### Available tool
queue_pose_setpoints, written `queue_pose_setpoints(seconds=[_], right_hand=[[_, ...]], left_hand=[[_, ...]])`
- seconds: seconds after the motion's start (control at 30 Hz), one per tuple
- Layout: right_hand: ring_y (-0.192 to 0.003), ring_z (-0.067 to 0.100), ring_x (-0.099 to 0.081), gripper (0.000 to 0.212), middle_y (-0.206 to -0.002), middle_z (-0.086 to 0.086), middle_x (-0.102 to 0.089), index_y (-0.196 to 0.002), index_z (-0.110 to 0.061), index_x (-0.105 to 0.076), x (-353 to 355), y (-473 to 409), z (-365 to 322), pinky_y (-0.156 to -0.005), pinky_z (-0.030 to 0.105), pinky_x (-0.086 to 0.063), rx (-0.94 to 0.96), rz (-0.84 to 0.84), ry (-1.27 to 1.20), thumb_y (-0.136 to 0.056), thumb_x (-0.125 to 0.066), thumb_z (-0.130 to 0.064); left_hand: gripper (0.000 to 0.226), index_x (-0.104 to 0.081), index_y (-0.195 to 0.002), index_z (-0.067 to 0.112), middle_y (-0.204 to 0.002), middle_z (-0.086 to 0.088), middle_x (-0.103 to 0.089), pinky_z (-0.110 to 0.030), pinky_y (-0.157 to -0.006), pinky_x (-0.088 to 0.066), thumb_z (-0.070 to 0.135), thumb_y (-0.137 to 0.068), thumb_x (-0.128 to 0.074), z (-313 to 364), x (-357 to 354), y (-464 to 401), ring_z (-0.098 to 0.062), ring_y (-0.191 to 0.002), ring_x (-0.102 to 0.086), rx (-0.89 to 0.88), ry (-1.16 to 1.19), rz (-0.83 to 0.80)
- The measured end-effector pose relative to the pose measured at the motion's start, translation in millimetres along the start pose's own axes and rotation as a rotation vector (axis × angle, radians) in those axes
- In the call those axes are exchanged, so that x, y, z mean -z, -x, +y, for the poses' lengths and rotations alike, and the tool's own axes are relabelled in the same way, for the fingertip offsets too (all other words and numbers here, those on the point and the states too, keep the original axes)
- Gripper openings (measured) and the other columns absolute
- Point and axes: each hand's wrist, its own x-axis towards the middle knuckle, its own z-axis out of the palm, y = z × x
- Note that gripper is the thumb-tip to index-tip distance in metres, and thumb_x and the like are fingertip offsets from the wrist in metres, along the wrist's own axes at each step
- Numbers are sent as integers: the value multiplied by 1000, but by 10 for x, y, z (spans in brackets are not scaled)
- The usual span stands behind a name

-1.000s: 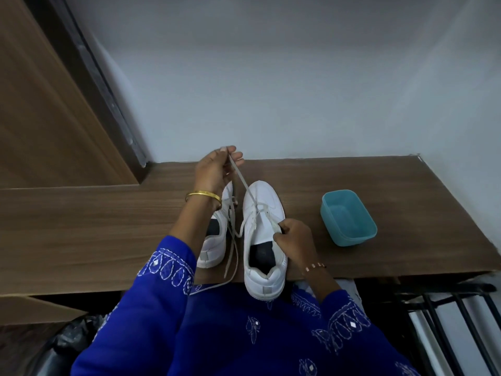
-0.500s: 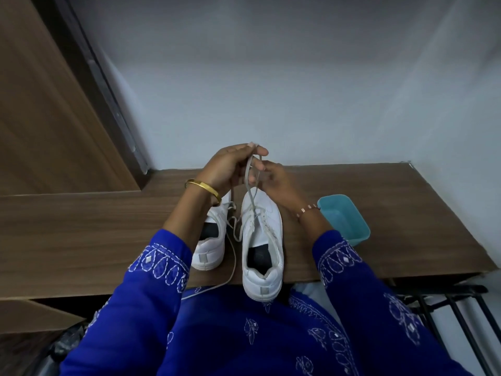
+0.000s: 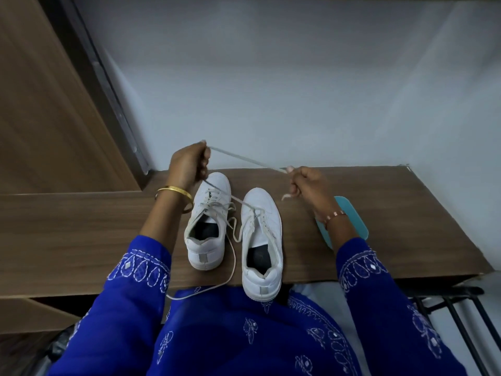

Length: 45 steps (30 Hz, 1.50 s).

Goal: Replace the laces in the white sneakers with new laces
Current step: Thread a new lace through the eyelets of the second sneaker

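Note:
Two white sneakers stand side by side on the wooden shelf [image 3: 81, 240], toes away from me: the left sneaker [image 3: 207, 223] and the right sneaker [image 3: 261, 240], whose heel overhangs the front edge. A white lace [image 3: 244, 158] is stretched taut in the air between my hands. My left hand [image 3: 189, 165] pinches it above the left sneaker's toe, and from there the lace runs down to the right sneaker's eyelets. My right hand [image 3: 306, 184] grips the lace's other end, right of the shoes. Another loose lace [image 3: 230, 267] trails between the sneakers and hangs over the shelf edge.
A teal plastic tub [image 3: 352, 221] sits on the shelf behind my right forearm, partly hidden. A white wall rises behind the shelf and a wooden panel [image 3: 40, 118] stands at the left. A black metal rack [image 3: 461, 316] is below at the right.
My hands, together above the right sneaker half a second ago, have drawn apart, stretching the lace taut between them. My right hand moved right, over the teal tub.

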Motion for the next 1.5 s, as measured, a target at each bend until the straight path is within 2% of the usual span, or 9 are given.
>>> queue_pose_setpoints(seconds=[0.13,0.23,0.5,0.73,0.83,0.97,1.1,1.3,1.5], right_hand=[[-38,-8,-44,30,-49,-13,-50,-66,-15,-55,-6,88,-129,-51,11,-37,34,-8,97,-95,-52,-21],[-41,-13,-46,27,-36,-23,-48,-71,-8,-56,-155,153,-264,-50,7,-35,80,-94,121,-96,-49,-14],[-41,-11,-47,29,-38,-23,-50,-70,-6,-54,-323,284,-316,-48,4,-35,82,-157,97,-97,-45,-9],[-42,-14,-46,23,-39,-23,-50,-69,-16,-59,-109,242,-75,-49,7,-31,1,-97,221,-92,-56,-18],[-38,-8,-44,17,-50,-14,-49,-84,-11,-67,-2,228,32,-48,10,-32,-54,-57,235,-93,-52,-10],[-36,-7,-45,15,-59,-5,-53,-95,-11,-62,-71,246,19,-44,7,-35,-13,-96,234,-92,-49,-3],[-38,-3,-46,21,-58,-2,-59,-78,-21,-49,-275,252,-9,-47,14,-37,75,-81,224,-87,-60,-6],[-48,1,-52,18,-60,4,-59,-70,-14,-56,-343,250,26,-51,15,-41,77,27,126,-81,-68,-5],[-46,-6,-53,18,-69,1,-64,-89,-4,-63,-297,274,-3,-52,12,-44,10,-48,124,-84,-50,7]], left_hand=[[22,-70,-87,6,-83,-6,-67,-23,-65,-38,11,-90,-48,-216,79,54,-19,-72,-58,-230,-717,207],[32,-62,-115,3,-120,-18,-59,-27,-91,-39,1,-88,-45,-367,-79,167,-30,-107,-57,-316,-853,112],[21,-63,-80,16,-75,7,-50,-25,-74,-35,14,-94,-48,-651,-408,378,-12,-78,-46,-243,-651,-347],[31,-54,-65,16,-56,-3,-46,-11,-46,-35,8,-94,-46,-571,-202,249,1,-38,-45,-140,-404,56],[26,-62,-70,10,-63,-10,-58,-24,-58,-35,9,-93,-48,-571,-66,175,-11,-55,-56,-136,-470,159],[29,-58,-115,-4,-114,-23,-61,-26,-82,-38,1,-88,-49,-615,-93,249,-36,-107,-55,-199,-709,139],[31,-55,-119,0,-116,-15,-61,-13,-76,-38,0,-90,-45,-679,-365,389,-19,-97,-56,-313,-629,-69],[17,-68,-95,7,-93,-11,-69,-23,-73,-44,9,-91,-52,-790,-557,437,-17,-82,-59,-248,-549,-235],[23,-62,-111,5,-100,-7,-65,-21,-80,-43,5,-89,-54,-826,-554,408,-17,-92,-59,-286,-585,-254]])
